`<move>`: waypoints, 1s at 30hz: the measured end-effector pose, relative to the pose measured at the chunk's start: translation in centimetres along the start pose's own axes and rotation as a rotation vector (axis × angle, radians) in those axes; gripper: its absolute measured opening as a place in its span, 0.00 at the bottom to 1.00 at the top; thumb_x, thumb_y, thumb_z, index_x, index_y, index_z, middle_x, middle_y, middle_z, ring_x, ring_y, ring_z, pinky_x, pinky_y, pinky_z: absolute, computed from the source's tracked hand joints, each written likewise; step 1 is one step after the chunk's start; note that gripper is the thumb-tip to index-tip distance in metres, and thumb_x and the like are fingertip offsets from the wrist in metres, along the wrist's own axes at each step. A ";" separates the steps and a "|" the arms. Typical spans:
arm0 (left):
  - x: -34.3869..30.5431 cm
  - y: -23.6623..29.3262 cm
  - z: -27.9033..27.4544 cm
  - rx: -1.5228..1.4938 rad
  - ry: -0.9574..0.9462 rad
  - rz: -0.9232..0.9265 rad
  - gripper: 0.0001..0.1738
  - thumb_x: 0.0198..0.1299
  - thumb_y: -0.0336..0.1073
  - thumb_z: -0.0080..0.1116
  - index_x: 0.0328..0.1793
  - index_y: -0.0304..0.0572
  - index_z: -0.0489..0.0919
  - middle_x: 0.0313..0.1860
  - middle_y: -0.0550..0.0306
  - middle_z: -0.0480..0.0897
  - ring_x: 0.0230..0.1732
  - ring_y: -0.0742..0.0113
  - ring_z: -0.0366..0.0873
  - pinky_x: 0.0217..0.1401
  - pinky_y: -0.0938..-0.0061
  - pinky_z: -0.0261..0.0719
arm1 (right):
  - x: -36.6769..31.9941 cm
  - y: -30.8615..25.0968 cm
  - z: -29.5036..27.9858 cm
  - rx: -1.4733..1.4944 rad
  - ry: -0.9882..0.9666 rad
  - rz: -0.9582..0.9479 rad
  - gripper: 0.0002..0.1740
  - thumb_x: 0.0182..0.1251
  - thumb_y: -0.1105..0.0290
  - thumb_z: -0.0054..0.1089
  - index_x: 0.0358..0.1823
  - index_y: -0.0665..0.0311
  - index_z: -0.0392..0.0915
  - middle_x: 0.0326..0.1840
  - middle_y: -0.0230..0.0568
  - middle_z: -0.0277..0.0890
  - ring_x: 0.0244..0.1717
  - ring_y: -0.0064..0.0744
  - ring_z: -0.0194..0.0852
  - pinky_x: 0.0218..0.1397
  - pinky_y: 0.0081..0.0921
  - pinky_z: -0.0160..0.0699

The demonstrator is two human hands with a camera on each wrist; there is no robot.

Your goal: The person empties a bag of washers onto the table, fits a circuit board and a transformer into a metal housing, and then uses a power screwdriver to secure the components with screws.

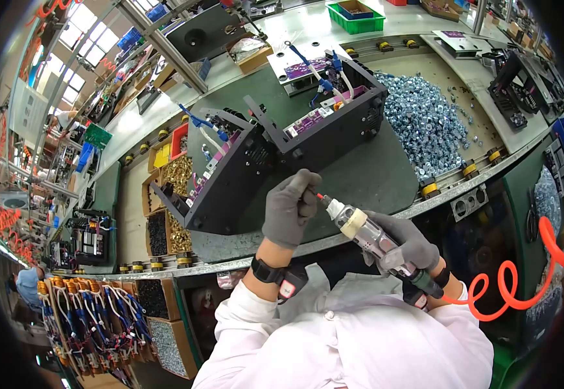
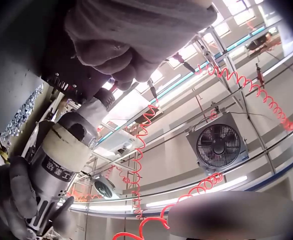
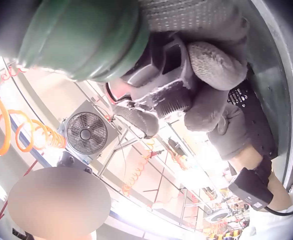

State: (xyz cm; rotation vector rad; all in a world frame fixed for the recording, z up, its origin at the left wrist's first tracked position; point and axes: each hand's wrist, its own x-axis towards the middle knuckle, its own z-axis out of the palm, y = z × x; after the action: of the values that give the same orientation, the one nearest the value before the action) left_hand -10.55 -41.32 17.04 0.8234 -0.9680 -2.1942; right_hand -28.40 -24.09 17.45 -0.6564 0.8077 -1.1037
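Observation:
My gloved right hand (image 1: 410,245) grips a silver pneumatic screwdriver (image 1: 374,237), its red-tipped bit pointing up and left. A cream band (image 2: 61,145) wraps the tool's body, and a coiled orange air hose (image 1: 509,285) runs from its green rear end (image 3: 86,37). In a grey glove, my left hand (image 1: 288,211) has its fingers curled right at the bit's tip; anything inside them is hidden. Just beyond the hands, two black metal housings (image 1: 230,185) with purple circuit boards and blue and white cables stand tilted on the green mat (image 1: 386,172).
Right of the housings lies a large heap of silvery screws (image 1: 421,120). Left of them, boxes hold brass-coloured fasteners (image 1: 177,175) and black fasteners (image 1: 157,233). Roller rails (image 1: 430,189) edge the bench. Cable bundles (image 1: 97,318) hang at lower left. A green bin (image 1: 356,23) stands behind.

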 end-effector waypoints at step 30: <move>-0.3 -5.1 -4.7 -0.496 -0.057 -0.167 0.13 0.67 0.45 0.53 0.46 0.45 0.76 0.23 0.71 0.67 0.18 0.80 0.58 0.14 0.87 0.53 | 2.3 1.4 -4.5 -0.088 0.400 -0.141 0.50 0.42 0.73 0.63 0.71 0.73 0.52 0.32 0.45 0.75 0.22 0.28 0.76 0.23 0.22 0.77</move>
State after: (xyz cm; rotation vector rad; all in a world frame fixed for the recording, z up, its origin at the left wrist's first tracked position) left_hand -8.32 -40.24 10.56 0.6228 -0.3534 -2.4607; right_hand -30.91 -26.06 13.31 -0.5795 1.1712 -1.3569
